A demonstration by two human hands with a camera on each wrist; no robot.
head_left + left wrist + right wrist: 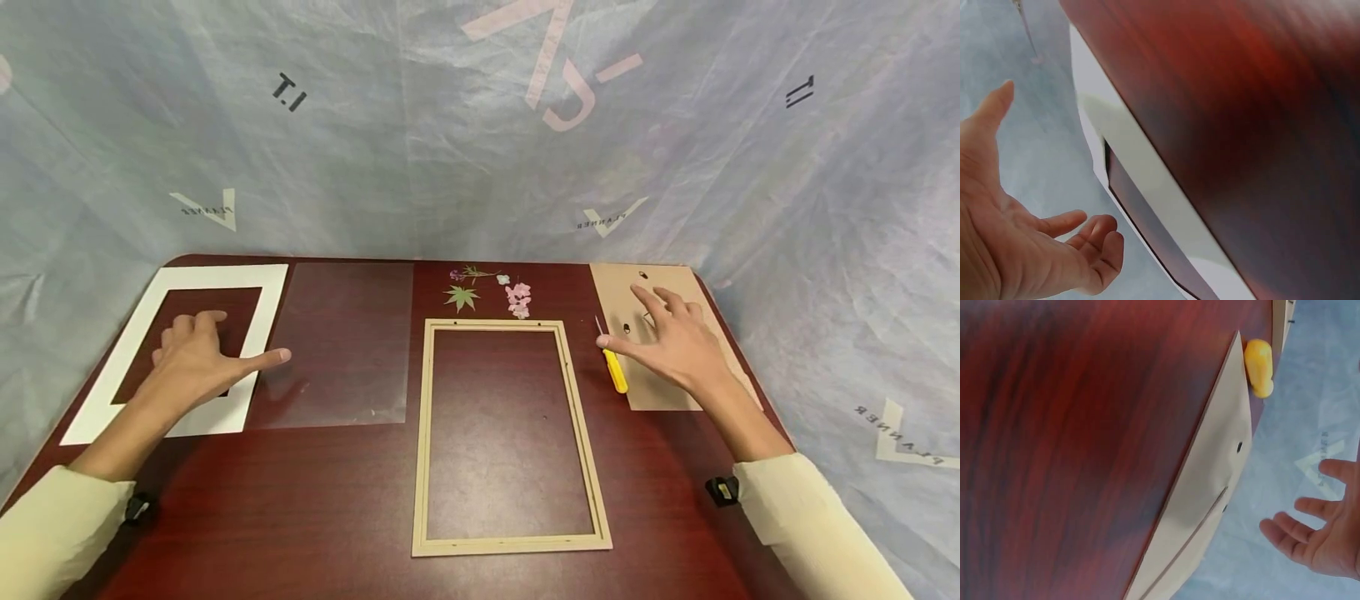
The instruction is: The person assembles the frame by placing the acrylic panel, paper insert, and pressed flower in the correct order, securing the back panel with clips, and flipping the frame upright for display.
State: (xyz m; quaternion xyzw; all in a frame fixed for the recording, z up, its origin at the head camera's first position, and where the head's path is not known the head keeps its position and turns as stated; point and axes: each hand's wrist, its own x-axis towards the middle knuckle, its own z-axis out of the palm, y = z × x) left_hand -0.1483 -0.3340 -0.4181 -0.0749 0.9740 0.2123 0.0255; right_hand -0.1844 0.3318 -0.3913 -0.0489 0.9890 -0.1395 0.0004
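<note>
My left hand [191, 358] hovers over the white mat board [258, 333] at the left, thumb spread wide, fingers relaxed, holding nothing. In the left wrist view that hand [1029, 231] hangs beside the white mat [1147, 169]. At the right, my right hand [678, 342] is over the brown backing board [652, 396], thumb apart from loosely bent fingers and nothing in its grasp. Its thumb overlaps a yellow-handled screwdriver [615, 371] lying along the board's left edge. In the right wrist view the hand [1329, 525] is apart from the backing board [1197, 487].
A light wooden frame [422, 442] lies in the middle of the dark red table [300, 508]. Left of it is a clear sheet [345, 342]. Behind the frame are a green leaf [461, 297], pink flowers [517, 298] and small sprigs [476, 272]. Grey sheeting [337, 167] surrounds the table.
</note>
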